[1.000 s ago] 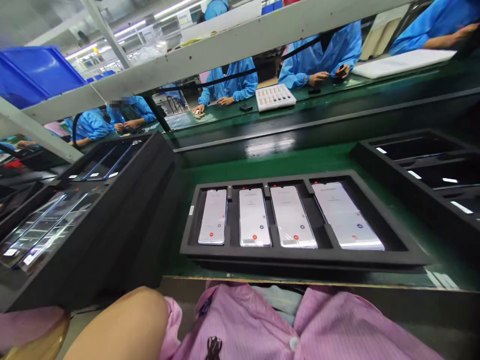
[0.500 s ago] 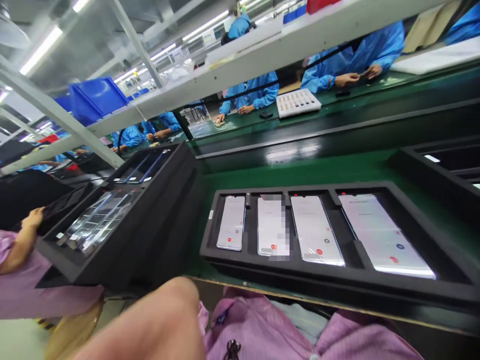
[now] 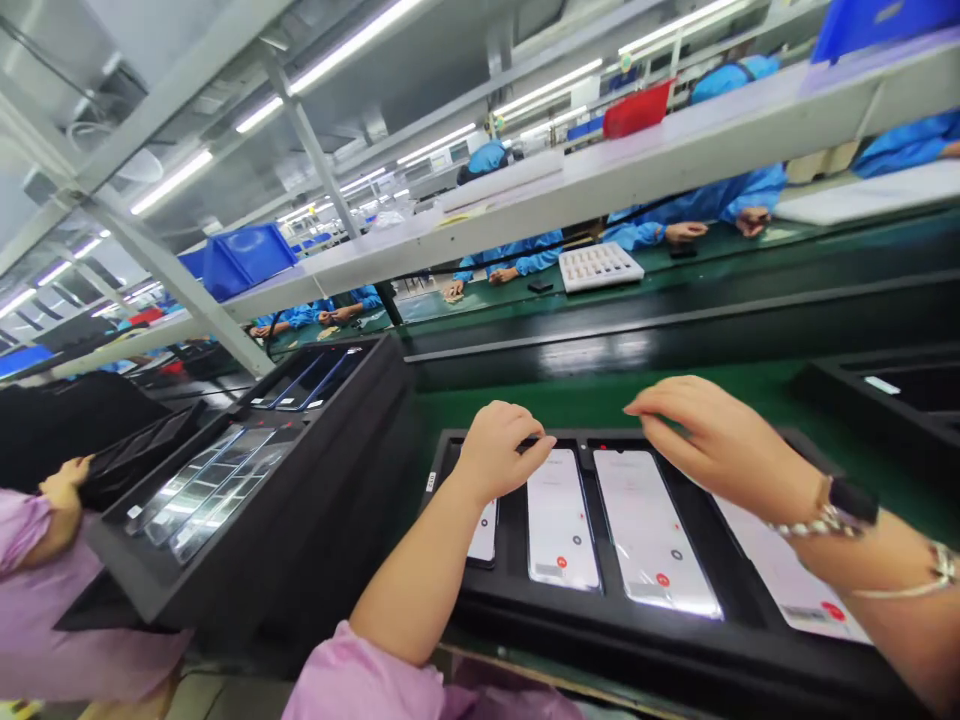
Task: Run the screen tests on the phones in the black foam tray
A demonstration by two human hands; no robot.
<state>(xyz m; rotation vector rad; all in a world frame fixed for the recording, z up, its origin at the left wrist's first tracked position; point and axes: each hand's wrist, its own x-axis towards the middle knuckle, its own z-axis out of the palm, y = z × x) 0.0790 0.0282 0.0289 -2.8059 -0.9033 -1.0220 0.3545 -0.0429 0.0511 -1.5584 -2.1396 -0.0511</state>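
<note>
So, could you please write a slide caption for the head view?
Left hand and right hand hover over a black tray of four lit phones.

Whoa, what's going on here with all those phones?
Someone is holding both bare hands over a black tray with four lit-up phones in it. The left hand is above the two phones on the left, and the right hand is above the right side. I can't see anything in either hand. On the left, more phones lie in another black tray, with another person's hand beyond it.
</note>
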